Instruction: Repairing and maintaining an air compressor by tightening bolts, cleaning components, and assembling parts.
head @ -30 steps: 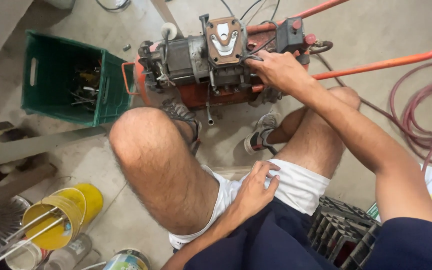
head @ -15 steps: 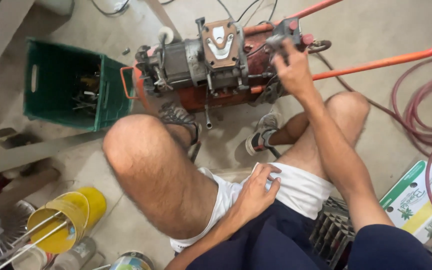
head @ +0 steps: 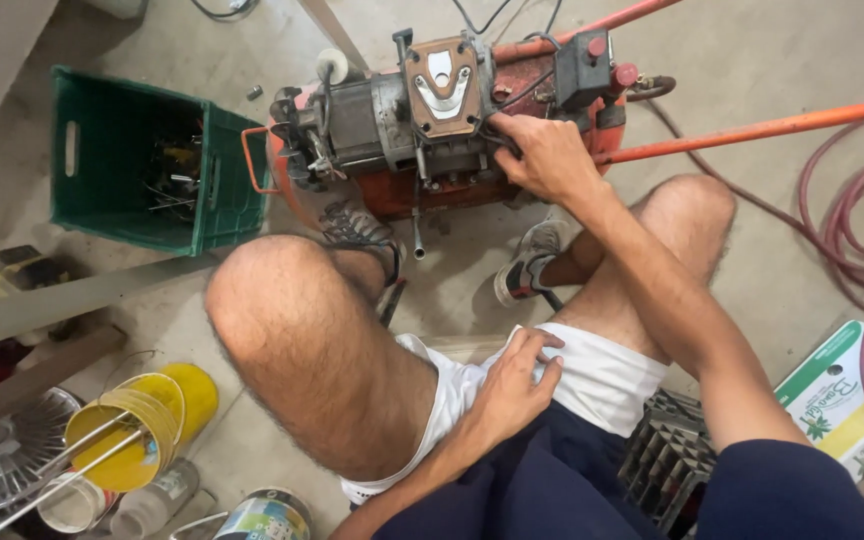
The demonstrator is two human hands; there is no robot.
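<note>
While the right hand (head: 547,155) grips the wiring on one orange compressor (head: 432,120) lying on the floor between two sandalled feet, the left hand (head: 512,385) rests loosely on the white shorts (head: 602,375), grasping nothing. One green crate (head: 137,160) stands just left; two yellow cans (head: 142,430) lie nearer.

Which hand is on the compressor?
The right hand, on the orange compressor's motor by the wires; the left hand rests on the white shorts.
</note>
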